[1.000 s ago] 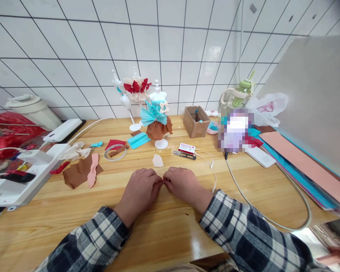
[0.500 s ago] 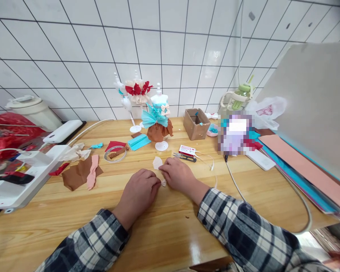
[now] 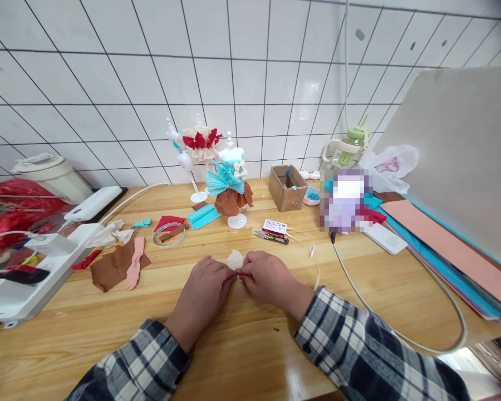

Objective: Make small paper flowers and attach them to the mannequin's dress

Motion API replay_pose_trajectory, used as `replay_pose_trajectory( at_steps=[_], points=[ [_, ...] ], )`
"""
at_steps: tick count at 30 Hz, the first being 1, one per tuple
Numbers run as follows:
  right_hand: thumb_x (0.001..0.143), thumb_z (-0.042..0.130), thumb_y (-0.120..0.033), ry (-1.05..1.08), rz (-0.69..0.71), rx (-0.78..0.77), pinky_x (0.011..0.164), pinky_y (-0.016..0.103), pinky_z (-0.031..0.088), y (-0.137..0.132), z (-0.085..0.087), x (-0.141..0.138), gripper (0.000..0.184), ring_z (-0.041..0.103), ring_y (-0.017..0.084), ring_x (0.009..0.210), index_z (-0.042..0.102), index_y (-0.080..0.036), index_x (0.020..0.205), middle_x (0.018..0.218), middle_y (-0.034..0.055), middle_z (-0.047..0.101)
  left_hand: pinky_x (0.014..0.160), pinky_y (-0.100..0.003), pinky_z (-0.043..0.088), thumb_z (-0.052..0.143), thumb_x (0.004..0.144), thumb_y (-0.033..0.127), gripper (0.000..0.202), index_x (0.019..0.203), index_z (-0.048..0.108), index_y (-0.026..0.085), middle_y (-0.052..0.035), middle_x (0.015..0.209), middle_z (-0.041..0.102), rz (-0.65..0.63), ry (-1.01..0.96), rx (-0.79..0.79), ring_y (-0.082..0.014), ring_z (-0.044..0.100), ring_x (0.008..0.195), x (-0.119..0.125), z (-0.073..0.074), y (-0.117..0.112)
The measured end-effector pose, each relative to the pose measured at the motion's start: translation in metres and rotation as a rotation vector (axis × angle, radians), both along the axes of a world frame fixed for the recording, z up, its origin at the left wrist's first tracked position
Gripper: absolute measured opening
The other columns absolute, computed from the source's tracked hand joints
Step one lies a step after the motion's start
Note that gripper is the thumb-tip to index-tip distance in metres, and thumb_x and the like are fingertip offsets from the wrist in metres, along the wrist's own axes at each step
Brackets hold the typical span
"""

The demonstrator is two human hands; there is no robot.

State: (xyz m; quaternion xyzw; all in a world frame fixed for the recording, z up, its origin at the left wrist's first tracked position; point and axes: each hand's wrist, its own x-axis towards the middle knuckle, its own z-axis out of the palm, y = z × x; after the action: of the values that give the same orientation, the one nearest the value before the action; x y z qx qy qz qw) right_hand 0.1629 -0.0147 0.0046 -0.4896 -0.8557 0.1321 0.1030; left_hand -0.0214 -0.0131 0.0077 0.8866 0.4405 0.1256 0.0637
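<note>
A small cream piece of crepe paper (image 3: 235, 259) is pinched between my two hands, its upper part standing out beyond the fingertips. My left hand (image 3: 206, 289) has thumb and fingers closed on its lower left edge. From the other side my right hand (image 3: 269, 278) grips it, fingertips touching those of the left. The part under the fingers is hidden. Thread snips (image 3: 271, 238) lie beyond the right hand, beside a small red-and-white box (image 3: 274, 226). Farther back stands a mini dress form (image 3: 231, 156) in a blue paper bow and brown paper skirt.
Brown paper (image 3: 112, 267), a pink strip (image 3: 136, 262) and a tape roll (image 3: 169, 233) lie left. A cardboard box (image 3: 287, 192) stands at the back. Right are a cable (image 3: 354, 289), a white power bank (image 3: 384, 238) and paper sheets (image 3: 438, 245). A power strip (image 3: 45, 273) borders the left.
My right hand has come down and closer to the left, so the fingertips now meet on the cream paper. The whole view has tilted slightly upward.
</note>
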Motion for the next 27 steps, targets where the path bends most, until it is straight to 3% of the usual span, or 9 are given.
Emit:
replay_pose_trajectory(
  at_steps=[4,11,16,27],
  points=[
    [0.091,0.043,-0.031,0.007,-0.007,0.001,0.078,0.027,0.043,0.0004,0.0000,0.0011,0.031,0.057,0.017,0.090,0.072,-0.028,0.104,0.092,0.0041,0.065,0.093,-0.043,0.040,0.047,0.092,0.024,0.025,0.092,0.072,0.021,-0.0046,0.087,0.074,0.021,-0.009,-0.018,-0.0208,0.063,0.083,-0.0004,-0.0009,-0.0002],
    [0.092,0.044,-0.032,-0.006,-0.031,-0.064,0.077,0.026,0.044,0.0004,0.0041,0.0011,0.031,0.060,0.017,0.091,0.072,-0.029,0.104,0.094,0.0046,0.066,0.078,-0.038,0.044,0.048,0.091,0.031,0.027,0.090,0.073,0.022,-0.0059,0.087,0.073,0.033,0.039,-0.007,-0.0229,0.063,0.081,-0.0003,0.0025,0.0018],
    [0.089,0.049,-0.030,0.110,-0.127,-0.066,0.085,0.026,0.043,-0.0002,0.0052,-0.0003,0.030,0.060,0.016,0.095,0.067,-0.027,0.113,0.104,0.0034,0.065,0.077,-0.038,0.044,0.048,0.090,0.029,0.027,0.085,0.072,0.019,-0.0070,0.085,0.071,0.038,0.055,0.006,-0.0225,0.061,0.080,0.0020,0.0046,0.0023],
    [0.091,0.045,-0.028,-0.017,-0.119,-0.106,0.075,0.026,0.044,-0.0006,0.0078,-0.0081,0.027,0.061,0.016,0.086,0.071,-0.024,0.095,0.093,0.0048,0.065,0.076,-0.038,0.043,0.045,0.091,0.029,0.027,0.090,0.071,0.020,-0.0065,0.082,0.072,0.011,0.090,-0.003,-0.0222,0.060,0.076,0.0016,0.0042,0.0022]
  ],
)
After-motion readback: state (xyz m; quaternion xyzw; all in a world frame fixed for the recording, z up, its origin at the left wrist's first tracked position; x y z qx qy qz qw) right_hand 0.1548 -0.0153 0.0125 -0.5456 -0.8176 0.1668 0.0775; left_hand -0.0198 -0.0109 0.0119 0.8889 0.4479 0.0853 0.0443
